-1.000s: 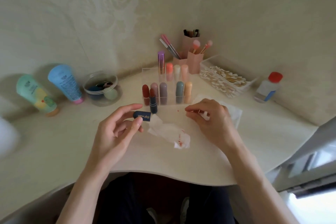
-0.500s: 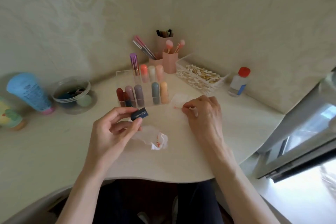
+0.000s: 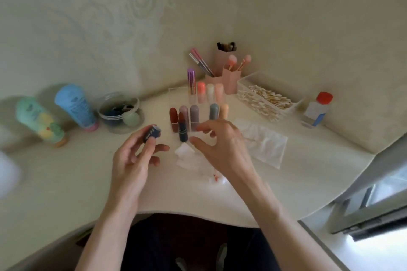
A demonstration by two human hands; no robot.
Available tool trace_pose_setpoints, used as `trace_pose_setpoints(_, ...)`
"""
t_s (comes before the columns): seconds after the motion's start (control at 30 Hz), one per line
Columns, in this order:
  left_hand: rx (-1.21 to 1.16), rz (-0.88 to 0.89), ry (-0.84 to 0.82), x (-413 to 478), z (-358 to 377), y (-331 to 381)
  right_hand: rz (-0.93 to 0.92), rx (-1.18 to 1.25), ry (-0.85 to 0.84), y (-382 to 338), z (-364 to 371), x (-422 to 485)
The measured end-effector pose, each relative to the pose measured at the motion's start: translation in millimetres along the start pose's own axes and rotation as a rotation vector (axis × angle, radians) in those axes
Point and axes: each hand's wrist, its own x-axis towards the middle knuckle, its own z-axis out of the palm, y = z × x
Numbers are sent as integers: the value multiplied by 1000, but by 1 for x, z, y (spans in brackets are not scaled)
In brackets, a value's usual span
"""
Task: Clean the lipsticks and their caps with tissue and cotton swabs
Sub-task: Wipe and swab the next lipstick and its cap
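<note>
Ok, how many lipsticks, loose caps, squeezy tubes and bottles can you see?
Capped lipsticks: 9
Open lipstick: 1
Loose cap: 1
Squeezy tubes: 2
Bottle: 1
Total: 14

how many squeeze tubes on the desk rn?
2. The green tube is at far left; the blue tube is just right of it, next to the clear tub. Both stand caps down. None looks hidden.
</note>
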Motion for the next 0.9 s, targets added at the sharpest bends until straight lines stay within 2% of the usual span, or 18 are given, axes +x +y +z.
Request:
trace_pose_setpoints(0.17,-93,-33,-42,0,-9,0,100,-80,-42,-16,21,11)
trace_pose_setpoints(0.37,-297,-122,-158,2,-17,-4,85,-118,-37,-21,28,13)
trace_pose_setpoints(0.47,-338,-170,-186,1,-13,-5,-1,-24,26,-21,29,11)
trace_pose_setpoints(0.57,-250,-176,-157,1,-7,-5,-39,140,49,-21,25,6)
trace_pose_setpoints(0.63,-173,-150,-126,1,-6,-2,-72,226,27,-18,24,4)
trace_pose_setpoints(0.73,-174,-122,-92,3,-8,4,-214,300,-28,-17,22,1)
trace_pose_setpoints(0.9,-222,-106,-148,2,-9,4,-425,343,-135,-13,26,-1)
